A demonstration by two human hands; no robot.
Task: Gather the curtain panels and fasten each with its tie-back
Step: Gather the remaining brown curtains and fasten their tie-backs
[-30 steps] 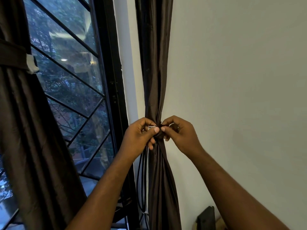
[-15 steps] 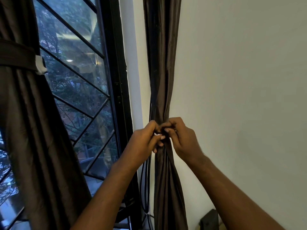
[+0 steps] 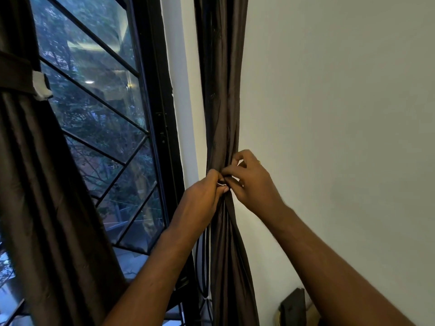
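A pale wall (image 3: pixel 341 114) filled the side from 12 to 5 o'clock, and a window (image 3: pixel 98 128) with a black frame and slanted black bars took the side from 9 to 12 o'clock, with trees behind the glass.

At 9 o'clock hung the left curtain (image 3: pixel 35 196), dark brown, already gathered. Its tie-back (image 3: pixel 14 74) went around it at 10 o'clock, and the white end of the band showed at the edge of the cloth.

The right curtain (image 3: pixel 221 78) hung between the window frame and the wall, from 12 o'clock down to 6 o'clock. It was squeezed narrow near the centre, and it spread again below.

Both arms came up from 6 and 5 o'clock. The left hand (image 3: pixel 200 201) and the right hand (image 3: pixel 254 182) met at this narrow place, fingertips touching. The left hand's fingers were pinched together on a small white piece (image 3: pixel 221 184), probably the end of the second tie-back, but most of it was hidden. The right hand's thumb and fingers were closed on the same place; what exactly they held I could not tell.

A dark object (image 3: pixel 293 307) stood at 5 o'clock by the wall.
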